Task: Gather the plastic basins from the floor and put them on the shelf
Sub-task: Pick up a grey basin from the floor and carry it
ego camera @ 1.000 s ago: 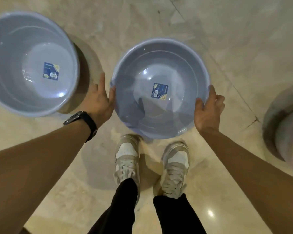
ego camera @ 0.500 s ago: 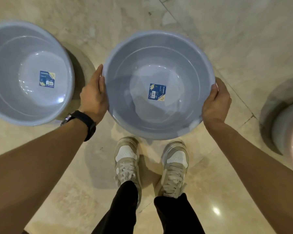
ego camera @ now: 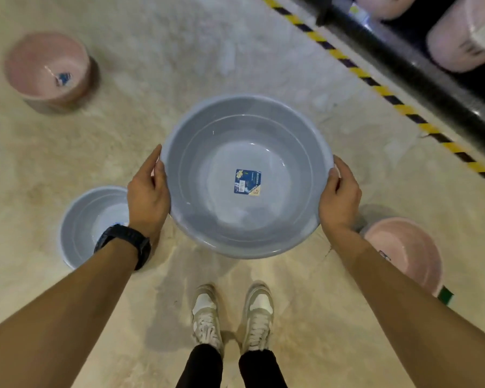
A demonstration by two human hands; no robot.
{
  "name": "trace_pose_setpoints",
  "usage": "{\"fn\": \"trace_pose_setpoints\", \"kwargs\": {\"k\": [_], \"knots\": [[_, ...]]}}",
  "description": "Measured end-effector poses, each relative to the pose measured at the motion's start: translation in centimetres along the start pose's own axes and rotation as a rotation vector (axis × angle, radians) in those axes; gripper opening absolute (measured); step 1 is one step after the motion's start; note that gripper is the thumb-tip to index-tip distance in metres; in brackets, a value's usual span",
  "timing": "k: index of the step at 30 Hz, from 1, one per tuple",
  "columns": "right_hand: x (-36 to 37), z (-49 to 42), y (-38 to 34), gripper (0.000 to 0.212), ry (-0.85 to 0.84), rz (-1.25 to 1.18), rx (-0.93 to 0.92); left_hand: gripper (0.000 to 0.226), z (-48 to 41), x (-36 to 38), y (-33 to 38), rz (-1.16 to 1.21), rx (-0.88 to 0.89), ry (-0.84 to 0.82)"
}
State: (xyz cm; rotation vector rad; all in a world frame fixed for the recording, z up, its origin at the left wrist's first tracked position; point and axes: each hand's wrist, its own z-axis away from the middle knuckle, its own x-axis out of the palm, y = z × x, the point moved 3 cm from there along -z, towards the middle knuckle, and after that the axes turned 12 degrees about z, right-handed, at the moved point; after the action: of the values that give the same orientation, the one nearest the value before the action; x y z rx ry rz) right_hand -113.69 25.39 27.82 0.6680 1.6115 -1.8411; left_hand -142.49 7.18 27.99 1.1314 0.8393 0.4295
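1. While you held the big grey basin (ego camera: 221, 163) above the floor (ego camera: 179, 51), your left hand (ego camera: 149, 194) and right hand (ego camera: 339, 200) both gripped its rim.
2. Left to grab: smaller grey basin (ego camera: 81, 228), far pink basin (ego camera: 45, 65), near pink basin (ego camera: 406, 247). The shelf (ego camera: 403, 65) sat up right.

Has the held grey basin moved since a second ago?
Yes: the held basin rose; it now dwarfs the floor basin it earlier matched in size.

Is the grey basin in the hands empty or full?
Empty: the grey basin shows only its bare bottom and a blue label.
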Motion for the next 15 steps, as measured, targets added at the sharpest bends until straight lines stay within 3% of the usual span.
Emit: {"fn": "trace_pose_setpoints", "kwargs": {"k": [6, 15], "knots": [[-11.9, 2.4, -10.3, 0.033, 0.084, -0.115, 0.013, 0.042, 1.8, -4.4, 15.3, 0.095, 0.115, -0.015], [-31.3, 7.0, -23.3, 0.034, 0.280, -0.221, 0.083, 0.041, 4.2, -9.3, 38.9, 0.185, 0.205, -0.179]]}}
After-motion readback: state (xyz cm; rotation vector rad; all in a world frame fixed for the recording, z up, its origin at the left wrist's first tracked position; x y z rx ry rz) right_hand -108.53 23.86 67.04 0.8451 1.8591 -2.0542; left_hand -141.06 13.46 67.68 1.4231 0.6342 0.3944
